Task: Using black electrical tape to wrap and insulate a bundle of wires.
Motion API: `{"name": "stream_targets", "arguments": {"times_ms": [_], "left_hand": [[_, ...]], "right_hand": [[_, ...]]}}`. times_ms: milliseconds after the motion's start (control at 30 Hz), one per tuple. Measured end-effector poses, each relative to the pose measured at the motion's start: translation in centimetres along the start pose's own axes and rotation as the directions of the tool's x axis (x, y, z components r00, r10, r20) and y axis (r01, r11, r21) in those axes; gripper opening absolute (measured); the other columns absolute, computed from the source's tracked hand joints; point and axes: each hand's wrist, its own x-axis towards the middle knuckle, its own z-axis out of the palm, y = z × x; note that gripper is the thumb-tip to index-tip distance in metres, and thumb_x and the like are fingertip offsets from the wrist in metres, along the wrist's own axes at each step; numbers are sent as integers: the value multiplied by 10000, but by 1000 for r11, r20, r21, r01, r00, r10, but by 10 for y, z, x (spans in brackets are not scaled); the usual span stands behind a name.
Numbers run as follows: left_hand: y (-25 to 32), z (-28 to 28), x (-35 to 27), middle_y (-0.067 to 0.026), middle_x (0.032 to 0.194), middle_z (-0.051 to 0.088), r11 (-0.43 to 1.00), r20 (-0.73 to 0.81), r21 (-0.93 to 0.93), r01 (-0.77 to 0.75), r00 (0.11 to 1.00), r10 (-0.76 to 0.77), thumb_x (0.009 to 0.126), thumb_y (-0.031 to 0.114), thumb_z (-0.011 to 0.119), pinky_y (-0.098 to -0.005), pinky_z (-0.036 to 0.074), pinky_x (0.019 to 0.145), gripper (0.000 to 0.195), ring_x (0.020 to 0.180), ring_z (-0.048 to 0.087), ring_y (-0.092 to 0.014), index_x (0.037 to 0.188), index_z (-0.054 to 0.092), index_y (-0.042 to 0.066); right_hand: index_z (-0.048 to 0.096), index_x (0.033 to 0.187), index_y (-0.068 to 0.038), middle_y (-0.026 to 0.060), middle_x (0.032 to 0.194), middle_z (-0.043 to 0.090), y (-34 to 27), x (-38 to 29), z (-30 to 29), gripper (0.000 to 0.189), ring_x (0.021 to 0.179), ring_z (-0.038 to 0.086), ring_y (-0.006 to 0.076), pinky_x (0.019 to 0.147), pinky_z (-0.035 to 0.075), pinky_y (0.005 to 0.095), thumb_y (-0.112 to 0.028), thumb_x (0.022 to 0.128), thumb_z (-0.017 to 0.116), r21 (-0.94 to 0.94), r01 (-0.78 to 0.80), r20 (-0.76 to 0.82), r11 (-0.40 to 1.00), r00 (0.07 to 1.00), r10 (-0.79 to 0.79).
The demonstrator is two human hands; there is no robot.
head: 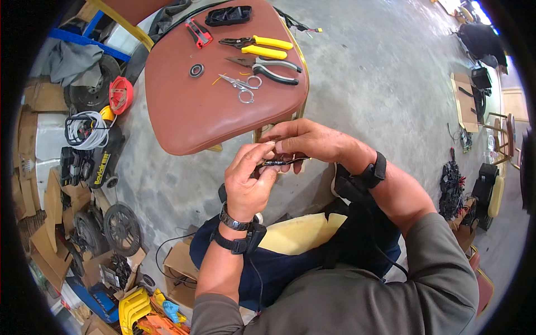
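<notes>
My left hand [250, 180] pinches a thin black cable [274, 163] between thumb and fingers, in front of a brown padded chair seat [188, 125]. From the right, my right hand [305, 140] meets it, its fingertips on the same cable; its grip is partly hidden. On the seat lie silver scissors [240, 86], long-nose pliers [272, 69] with grey and black handles, yellow-handled wire strippers [264, 46], a red utility knife [199, 33], a ball bearing [196, 70] and a black plastic tray [228, 16]. Small yellow wire scraps are near the scissors.
Along the left stand an air compressor [102, 163], a coil of white hose [86, 130], a red hard hat [121, 95], wheels [122, 229] and cardboard boxes [180, 261]. At the right, a black wiring bundle [452, 188] lies on the concrete floor; a person [481, 42] is farther back.
</notes>
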Motion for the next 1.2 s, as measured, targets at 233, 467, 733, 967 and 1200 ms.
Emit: {"name": "stream_targets", "arguments": {"times_ms": [233,467,733,967,1200], "left_hand": [[-1,4,0,-59,1086,564,998,15,-41,55,998,-54,764,-171,670,-251,491,845,470,958,577,-117,1203,625,-9],[-11,3,-4,-55,1110,560,992,-75,-120,-33,997,24,798,-131,677,-237,490,805,383,945,565,-110,1159,612,-20],[-10,0,-4,-16,923,644,926,-91,-256,279,946,-310,842,-63,726,-223,487,725,215,796,584,-70,1038,647,-24],[-7,-4,-3,-21,852,667,950,-24,-180,256,964,-264,818,-51,757,-230,485,704,88,767,590,-90,875,695,-26],[-2,-4,-1,-31,816,655,969,20,-95,229,973,-228,829,-13,763,-230,464,628,78,691,566,-86,836,686,-9]], "right_hand": [[575,1302,-16,46,983,684,4,4,-1,377,784,626,101,619,504,245,-135,949,629,35,29,7,999,1000,-29],[599,1264,-33,-21,843,622,2,4,2,377,695,575,59,576,471,217,-52,896,679,28,153,-115,988,982,-149],[589,1233,35,-9,771,586,-1,1,4,373,616,557,65,506,461,236,-25,875,677,0,210,-204,978,957,-206],[643,1216,-48,-21,851,654,8,5,-8,373,742,599,61,688,522,248,0,854,720,-55,219,-105,974,969,-223],[651,1197,-25,34,899,720,3,4,-8,385,829,650,97,773,530,276,51,828,728,-34,202,-67,979,977,-204]]}}
